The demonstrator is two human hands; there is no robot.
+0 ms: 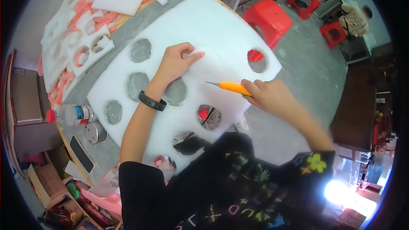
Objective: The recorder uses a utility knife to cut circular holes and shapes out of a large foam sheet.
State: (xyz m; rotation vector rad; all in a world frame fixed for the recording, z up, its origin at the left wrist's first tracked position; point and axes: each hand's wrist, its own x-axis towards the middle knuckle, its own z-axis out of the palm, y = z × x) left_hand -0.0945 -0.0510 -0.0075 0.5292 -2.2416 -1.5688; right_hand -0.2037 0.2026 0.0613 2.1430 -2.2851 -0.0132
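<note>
A large white foam sheet (221,30) with several round holes cut through it lies over the grey table. My left hand (174,61) rests on top of it near the middle, fingers loosely curled and thumb stretched apart, holding nothing that I can see. In my right hand (270,96) is a craft knife (232,87) with an orange handle, closed in my fingers. Its thin metal blade points left over the foam, between the holes. Whether the tip touches the surface I cannot tell. My right palm side is hidden.
White and pink foam offcuts (79,47) heap at the far left. A plastic bottle (74,115), a round tin (96,132) and a phone (82,153) sit on the table's left side. Beyond the sheet stands a red stool (268,21). Two people sit farther back at right.
</note>
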